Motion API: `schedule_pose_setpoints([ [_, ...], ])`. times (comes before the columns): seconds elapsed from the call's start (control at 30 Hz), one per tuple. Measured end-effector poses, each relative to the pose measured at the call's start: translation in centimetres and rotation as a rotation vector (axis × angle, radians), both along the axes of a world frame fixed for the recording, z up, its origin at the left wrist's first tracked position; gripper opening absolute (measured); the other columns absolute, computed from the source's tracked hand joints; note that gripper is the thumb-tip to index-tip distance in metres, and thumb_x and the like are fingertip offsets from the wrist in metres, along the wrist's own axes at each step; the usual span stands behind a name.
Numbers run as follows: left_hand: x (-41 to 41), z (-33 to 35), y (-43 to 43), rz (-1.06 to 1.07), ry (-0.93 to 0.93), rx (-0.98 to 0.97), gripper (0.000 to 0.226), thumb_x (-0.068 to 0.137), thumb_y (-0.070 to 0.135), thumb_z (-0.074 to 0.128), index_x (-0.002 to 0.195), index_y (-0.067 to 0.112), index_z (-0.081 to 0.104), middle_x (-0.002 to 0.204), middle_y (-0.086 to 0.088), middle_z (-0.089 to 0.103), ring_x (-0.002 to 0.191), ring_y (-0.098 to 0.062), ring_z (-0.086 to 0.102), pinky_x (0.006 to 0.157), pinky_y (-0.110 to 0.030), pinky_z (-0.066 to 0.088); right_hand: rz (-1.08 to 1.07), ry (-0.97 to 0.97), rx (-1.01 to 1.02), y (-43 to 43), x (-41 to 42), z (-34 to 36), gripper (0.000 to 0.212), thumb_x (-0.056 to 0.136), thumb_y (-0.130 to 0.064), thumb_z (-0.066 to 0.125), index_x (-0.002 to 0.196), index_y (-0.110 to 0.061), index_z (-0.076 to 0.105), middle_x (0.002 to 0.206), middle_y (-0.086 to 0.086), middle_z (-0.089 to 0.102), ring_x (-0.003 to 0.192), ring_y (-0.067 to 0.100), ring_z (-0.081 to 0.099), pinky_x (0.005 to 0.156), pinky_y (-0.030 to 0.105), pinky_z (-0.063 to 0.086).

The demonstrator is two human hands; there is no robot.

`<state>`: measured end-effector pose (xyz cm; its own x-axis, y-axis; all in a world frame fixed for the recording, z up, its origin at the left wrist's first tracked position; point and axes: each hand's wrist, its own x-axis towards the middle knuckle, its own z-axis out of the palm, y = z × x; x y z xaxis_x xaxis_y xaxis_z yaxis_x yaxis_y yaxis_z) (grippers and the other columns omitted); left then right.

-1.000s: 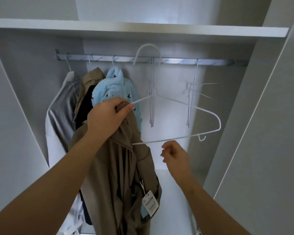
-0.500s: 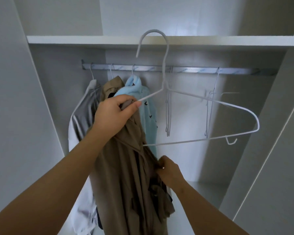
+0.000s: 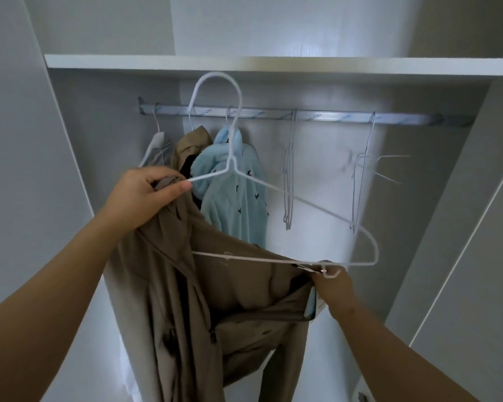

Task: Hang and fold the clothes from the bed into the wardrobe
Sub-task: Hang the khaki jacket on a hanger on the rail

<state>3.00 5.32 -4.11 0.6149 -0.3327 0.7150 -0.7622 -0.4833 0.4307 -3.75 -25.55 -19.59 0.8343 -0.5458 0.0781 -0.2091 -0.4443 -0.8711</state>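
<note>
- Our L hand (image 3: 145, 195) pinches tan coat (image 3: 186, 285) w/ white wire hanger (image 3: 256, 257) end.
- R hand (image 3: 336, 288) grips coat's edge by hanger's other corner.
- We hold coat between hands, under wardrobe rail (image 3: 331, 117).

You look into a white wardrobe (image 3: 105, 146). A flat white shelf (image 3: 302, 66) runs across near the top. Just under it, a grey metal rail (image 3: 328, 116) goes from left to right. The back wall (image 3: 320, 175) is bright in the middle. The side walls (image 3: 447, 227) look darker.
</note>
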Motion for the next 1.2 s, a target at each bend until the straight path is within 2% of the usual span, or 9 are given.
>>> schedule_pose_setpoints([
  [0.13,-0.3,-0.5,1.5,0.042,0.009,0.126,0.034,0.077,0.026,0.07,0.066,0.056,0.06,0.073,0.038,0.06,0.068,0.009,0.057,0.061,-0.007,0.039,0.082,0.038,0.112,-0.6,-0.4,0.9,0.019,0.087,-0.002,0.056,0.075,-0.012,0.068,0.082,0.004,0.066,0.086,0.021,0.06,0.082,0.032,0.05],
  [0.2,0.0,-0.8,2.3,0.066,0.004,0.156,0.037,0.077,0.029,0.069,0.067,0.062,0.057,0.072,0.037,0.059,0.066,0.008,0.055,0.057,-0.004,0.035,0.121,0.057,0.132,-0.8,-0.6,1.2,0.019,0.087,-0.007,0.059,0.071,-0.015,0.068,0.077,0.002,0.066,0.081,0.018,0.061,0.076,0.029,0.05],
  [0.33,0.3,-1.5,3.4,0.161,-0.069,0.213,0.012,0.078,0.038,0.068,0.068,0.032,0.067,0.059,0.023,0.057,0.063,0.0,0.052,0.055,-0.013,0.035,0.208,0.105,0.095,-1.1,-1.4,1.9,0.007,0.081,-0.007,0.068,0.075,-0.01,0.069,0.073,0.001,0.064,0.076,0.016,0.058,0.065,0.02,0.045],
  [0.37,0.3,-1.8,3.4,0.176,-0.103,0.214,0.027,0.077,0.045,0.063,0.069,0.019,0.068,0.056,0.018,0.054,0.063,-0.003,0.05,0.055,-0.018,0.036,0.218,0.118,0.097,-1.2,-1.5,2.1,0.007,0.079,-0.005,0.069,0.075,-0.01,0.069,0.072,0.002,0.064,0.076,0.018,0.058,0.066,0.021,0.045],
  [0.5,-0.1,-2.2,3.3,0.173,-0.152,0.241,0.043,0.075,0.054,0.048,0.069,0.015,0.067,0.055,0.006,0.05,0.062,-0.006,0.046,0.055,-0.022,0.036,0.259,0.269,-0.205,-1.3,-1.6,2.7,0.012,0.08,-0.009,0.063,0.072,-0.018,0.063,0.075,0.0,0.064,0.083,0.021,0.06,0.081,0.032,0.049],
  [0.6,0.2,-2.5,3.3,0.154,-0.119,0.195,0.031,0.077,0.045,0.065,0.07,0.015,0.067,0.055,0.016,0.052,0.06,0.001,0.05,0.056,-0.014,0.035,0.247,0.367,-0.388,-1.2,-1.7,2.9,0.015,0.078,-0.013,0.057,0.072,-0.026,0.059,0.079,-0.004,0.063,0.087,0.018,0.061,0.09,0.038,0.047],
  [0.77,0.2,-2.2,2.4,0.201,-0.13,0.155,0.009,0.077,0.019,0.073,0.072,0.02,0.067,0.062,0.002,0.057,0.059,-0.019,0.055,0.059,-0.025,0.042,0.315,0.249,0.082,-1.2,-2.1,2.5,0.021,0.073,0.004,0.06,0.058,-0.01,0.057,0.052,-0.001,0.047,0.055,0.011,0.043,0.046,0.011,0.035],
  [1.03,1.0,-2.2,0.2,0.248,-0.155,0.086,0.01,0.081,0.017,0.071,0.078,0.008,0.072,0.067,-0.008,0.066,0.062,-0.024,0.057,0.063,-0.029,0.042,0.196,0.219,0.379,-1.4,-1.2,1.2,0.024,0.087,0.001,0.044,0.067,-0.01,0.048,0.066,0.007,0.046,0.062,0.02,0.046,0.058,0.025,0.041],
  [1.2,1.7,-2.4,-0.1,0.261,-0.111,-0.001,0.011,0.081,0.019,0.071,0.081,0.008,0.072,0.068,-0.003,0.063,0.067,-0.023,0.058,0.07,-0.031,0.045,0.333,0.157,0.861,-2.5,-2.2,1.7,0.011,0.073,-0.008,0.067,0.082,-0.005,0.064,0.071,0.012,0.067,0.059,0.026,0.067,0.054,0.025,0.054],
])
